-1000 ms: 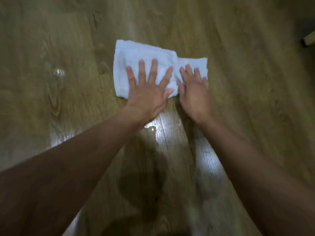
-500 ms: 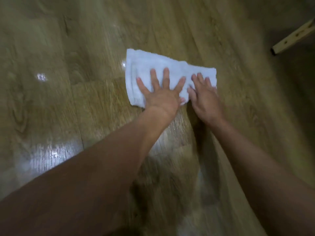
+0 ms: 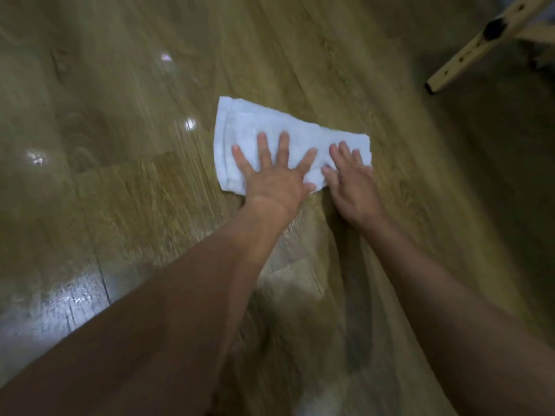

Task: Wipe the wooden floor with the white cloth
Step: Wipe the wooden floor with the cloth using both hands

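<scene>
A folded white cloth (image 3: 258, 124) lies flat on the wooden floor (image 3: 126, 199) a little above the middle of the view. My left hand (image 3: 276, 178) presses on its near left part with fingers spread straight. My right hand (image 3: 353, 181) presses flat on the cloth's right end, fingers together, right beside the left hand. Both arms reach forward from the bottom of the frame. The near edge of the cloth is hidden under my palms.
A pale wooden furniture leg (image 3: 480, 43) with a black knob slants down at the top right and ends on the floor. Shiny wet-looking patches (image 3: 60, 298) and light glints show on the boards to the left.
The cloth and both hands have slid forward across the floor, away from me. The wooden leg at the top right has come further into view.
</scene>
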`<state>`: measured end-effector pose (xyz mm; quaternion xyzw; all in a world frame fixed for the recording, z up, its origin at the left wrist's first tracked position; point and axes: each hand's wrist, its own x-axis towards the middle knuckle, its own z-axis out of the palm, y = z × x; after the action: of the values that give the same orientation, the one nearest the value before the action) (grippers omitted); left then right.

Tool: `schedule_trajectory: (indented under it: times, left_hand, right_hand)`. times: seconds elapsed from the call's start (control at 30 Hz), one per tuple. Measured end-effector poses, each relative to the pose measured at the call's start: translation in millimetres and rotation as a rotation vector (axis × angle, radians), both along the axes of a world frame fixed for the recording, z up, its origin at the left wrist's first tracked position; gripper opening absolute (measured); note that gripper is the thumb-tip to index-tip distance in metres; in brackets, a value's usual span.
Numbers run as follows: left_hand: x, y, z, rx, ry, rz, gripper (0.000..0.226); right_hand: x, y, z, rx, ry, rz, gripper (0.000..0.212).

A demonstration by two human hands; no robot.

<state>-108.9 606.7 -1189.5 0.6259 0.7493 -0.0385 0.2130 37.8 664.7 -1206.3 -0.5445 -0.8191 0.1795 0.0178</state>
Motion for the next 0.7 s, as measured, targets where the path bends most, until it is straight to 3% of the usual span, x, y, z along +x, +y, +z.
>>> schedule_trajectory:
  times: [0.13, 0.3, 0.4, 0.57, 0.7]
  left_hand:
    - [4.1, -46.3, -6.3, 0.105, 0.061, -0.172, 0.058]
    - [4.3, 10.6, -0.1, 0.013, -0.038, -0.042, 0.052]
    - [17.4, 37.2, 4.6, -0.047, -0.006, 0.033, 0.06]
    - [19.6, -7.9, 1.6, 0.023, 0.045, -0.117, 0.053]
    - [13.6, -28.5, 6.6, 0.019, 0.012, -0.14, 0.053]
  right_hand:
    - [31.5, -60.7, -7.1, 0.038, 0.0, -0.015, 0.052]
    - [25.1, 21.5, -0.3, -0.026, -0.021, 0.039, 0.052]
    - [18.2, 56.7, 3.8, -0.073, -0.06, 0.027, 0.053]
    - [44.1, -25.2, -4.0, 0.061, -0.013, -0.096, 0.055]
    - [43.2, -44.7, -1.9, -0.02, -0.04, -0.148, 0.058]
